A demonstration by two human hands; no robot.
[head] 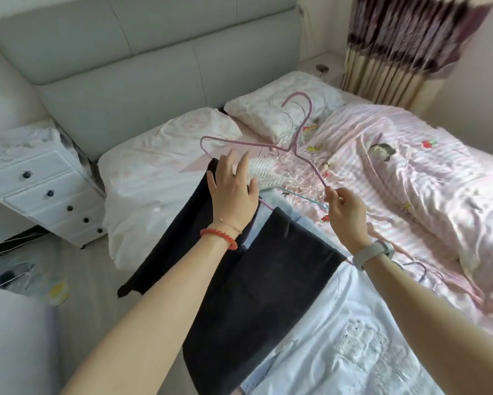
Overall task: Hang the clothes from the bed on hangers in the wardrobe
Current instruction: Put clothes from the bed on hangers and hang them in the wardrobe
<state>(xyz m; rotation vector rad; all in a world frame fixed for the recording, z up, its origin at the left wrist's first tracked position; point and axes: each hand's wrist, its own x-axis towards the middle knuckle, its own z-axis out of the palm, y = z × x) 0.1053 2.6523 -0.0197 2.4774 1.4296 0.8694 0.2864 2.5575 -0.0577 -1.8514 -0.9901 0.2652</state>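
A pink wire hanger [293,143] is lifted over the bed, its hook pointing toward the pillows. My right hand [345,208] pinches the hanger's right end. My left hand [233,192] hovers with fingers spread and straight just below the hanger's left end, above a dark navy garment [253,286] that lies across the bed's near edge. A white knitted piece [263,175] and several loose wire hangers [305,186] lie on the pink quilt beyond my hands. A white lace-trimmed garment [353,337] lies at the lower right.
The bed carries two pillows [282,106] and a pink striped quilt [410,172], backed by a grey padded headboard [125,67]. A white drawer unit [40,189] stands at the left. Plastic bags [20,269] sit on the floor. A striped curtain [404,47] hangs at the back right.
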